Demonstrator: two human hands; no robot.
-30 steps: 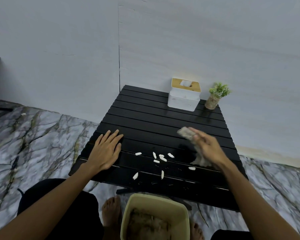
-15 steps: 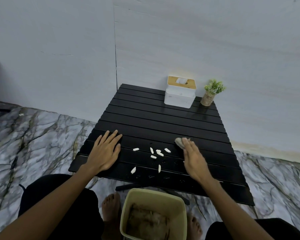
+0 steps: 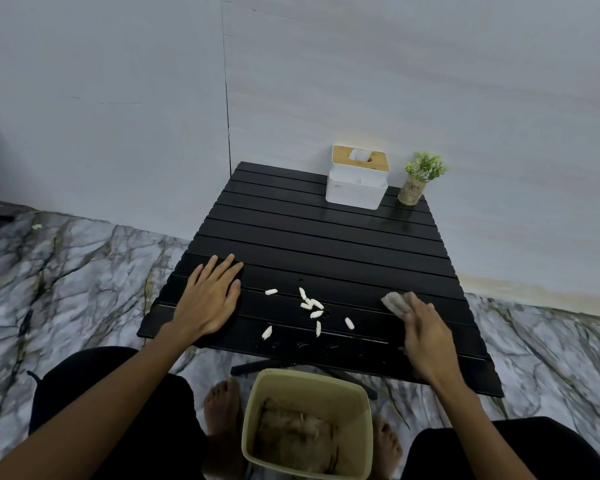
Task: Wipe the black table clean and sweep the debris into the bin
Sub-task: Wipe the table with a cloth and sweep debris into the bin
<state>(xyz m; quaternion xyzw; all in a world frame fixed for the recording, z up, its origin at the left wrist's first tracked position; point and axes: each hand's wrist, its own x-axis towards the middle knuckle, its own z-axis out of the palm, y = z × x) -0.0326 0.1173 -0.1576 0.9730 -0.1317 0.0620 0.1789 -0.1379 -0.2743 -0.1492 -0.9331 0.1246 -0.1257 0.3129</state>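
A black slatted table [image 3: 326,237] stands against the wall. Several small white debris pieces [image 3: 312,308] lie scattered near its front edge. My left hand [image 3: 210,299] rests flat on the front left of the table, fingers spread, holding nothing. My right hand [image 3: 426,336] presses a grey cloth [image 3: 395,301] onto the table's front right, to the right of the debris. A beige bin [image 3: 309,379] stands on the floor just below the front edge, with brownish waste inside.
A white tissue box [image 3: 357,188] with a wooden lid and a small potted plant [image 3: 420,178] stand at the table's back right by the wall. My bare feet [image 3: 222,407] flank the bin on the marbled floor [image 3: 66,271].
My right hand with the cloth has slid rightwards along the table front, away from the debris. One white piece now lies separate at the right of the cluster. My left hand stays put.
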